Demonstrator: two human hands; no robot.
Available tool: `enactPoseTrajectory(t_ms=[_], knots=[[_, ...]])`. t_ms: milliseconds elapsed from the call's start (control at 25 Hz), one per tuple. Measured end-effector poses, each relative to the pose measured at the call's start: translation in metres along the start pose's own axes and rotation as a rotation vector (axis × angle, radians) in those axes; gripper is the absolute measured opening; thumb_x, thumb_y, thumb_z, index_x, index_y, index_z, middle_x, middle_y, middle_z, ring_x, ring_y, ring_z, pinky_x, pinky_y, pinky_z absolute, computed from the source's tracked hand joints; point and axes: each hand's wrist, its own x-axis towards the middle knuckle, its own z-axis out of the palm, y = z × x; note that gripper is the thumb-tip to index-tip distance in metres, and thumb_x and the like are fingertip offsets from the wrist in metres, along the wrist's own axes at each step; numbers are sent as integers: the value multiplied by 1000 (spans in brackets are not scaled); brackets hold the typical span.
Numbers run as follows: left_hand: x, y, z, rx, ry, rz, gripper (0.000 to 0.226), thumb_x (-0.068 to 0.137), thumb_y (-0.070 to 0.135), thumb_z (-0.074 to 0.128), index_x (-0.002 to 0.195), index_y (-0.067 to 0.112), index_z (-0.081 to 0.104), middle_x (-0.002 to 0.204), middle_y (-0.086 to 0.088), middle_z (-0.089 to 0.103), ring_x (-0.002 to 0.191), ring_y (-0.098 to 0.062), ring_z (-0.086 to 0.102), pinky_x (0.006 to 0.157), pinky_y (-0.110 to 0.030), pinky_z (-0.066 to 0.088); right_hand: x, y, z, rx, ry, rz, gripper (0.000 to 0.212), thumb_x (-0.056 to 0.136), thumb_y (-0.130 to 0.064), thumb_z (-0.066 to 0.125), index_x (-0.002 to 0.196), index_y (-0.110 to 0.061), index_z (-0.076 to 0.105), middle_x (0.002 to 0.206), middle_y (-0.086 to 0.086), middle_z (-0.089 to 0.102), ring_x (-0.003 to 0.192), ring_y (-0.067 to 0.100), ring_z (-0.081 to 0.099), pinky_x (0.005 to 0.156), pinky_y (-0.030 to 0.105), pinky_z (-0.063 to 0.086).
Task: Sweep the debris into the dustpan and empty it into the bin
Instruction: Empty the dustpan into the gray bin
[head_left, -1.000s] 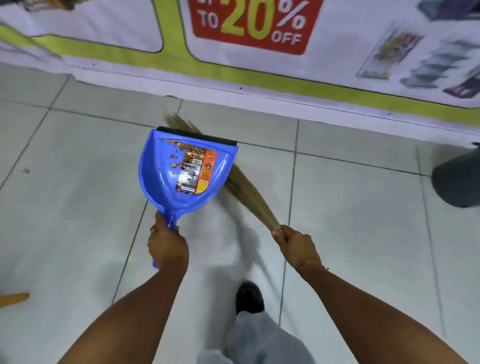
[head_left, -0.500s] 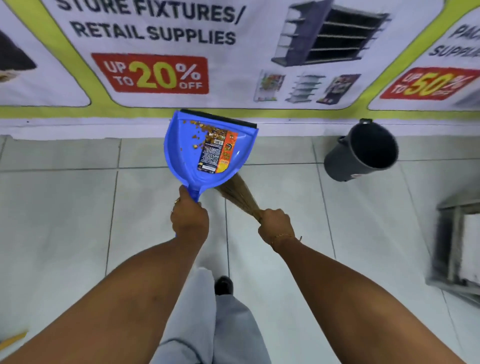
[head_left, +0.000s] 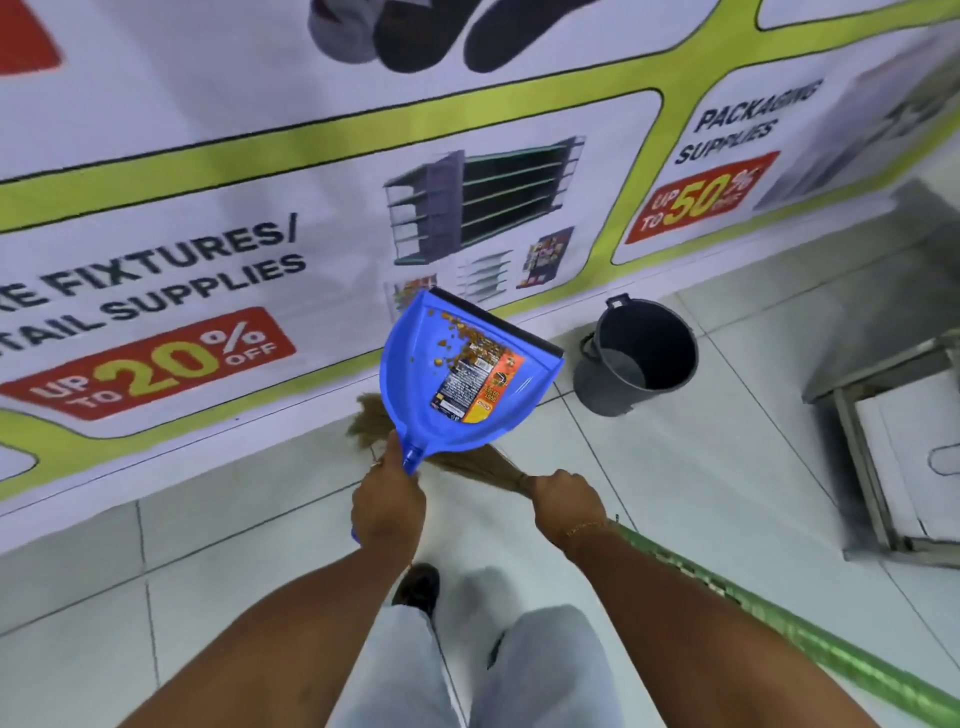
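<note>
My left hand (head_left: 388, 506) grips the handle of a blue dustpan (head_left: 415, 395), held up off the floor with its black lip pointing away from me. Brown debris (head_left: 470, 347) lies inside the pan near the lip and across its label. My right hand (head_left: 565, 498) is closed on a grass broom (head_left: 480, 467) where the bristles meet its green handle; the bristles run left beneath the pan. A dark grey bin (head_left: 631, 364) stands open on the floor, just right of the pan's lip and below it.
A printed banner (head_left: 260, 234) covers the wall right behind the pan and bin. A metal stand (head_left: 883, 457) with white boxes sits at the right. My legs and a black shoe (head_left: 418, 584) are on the grey tiled floor below my hands.
The view has swung closer to the wall and bin. The dustpan has been carried right, so its lip is now close beside the bin. Both hands keep their grips.
</note>
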Motion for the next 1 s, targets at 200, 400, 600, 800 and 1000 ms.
enactPoseTrajectory(t_ms=[200,400,600,800,1000], knots=[[38,80,42,28,-38,9,62,91,13,50,145,26,24,112,-17,64,102,-38,60,82,-42,49,60,81,-23,-14,-74,4,47,91,-2,38,134,-18,50,120,17,58,112,37,56,93,39,48],[68,180,129,-80,17,-129,57,89,11,50,140,29,33,116,-11,64,101,-38,61,83,-43,49,125,177,-68,-23,-39,-129,25,79,-7,50,94,-3,70,87,21,68,82,33,69,69,29,55],[86,295,225,-140,90,-261,57,85,2,51,138,19,40,114,-18,65,96,-43,61,81,-45,48,181,303,-84,-128,-266,-326,35,95,-4,32,124,-3,53,117,20,61,109,37,58,91,42,47],[102,367,292,-159,56,-379,55,88,3,46,140,15,35,107,-26,65,93,-45,61,78,-45,48,219,395,-70,-74,-471,-313,36,100,-15,33,131,-8,49,124,18,58,115,34,55,96,39,45],[102,388,354,19,-31,-335,57,82,-5,46,135,15,43,103,-21,68,87,-43,64,72,-43,50,250,452,-43,-134,-547,-333,35,96,-5,39,129,-6,51,121,21,61,113,37,58,93,43,48]])
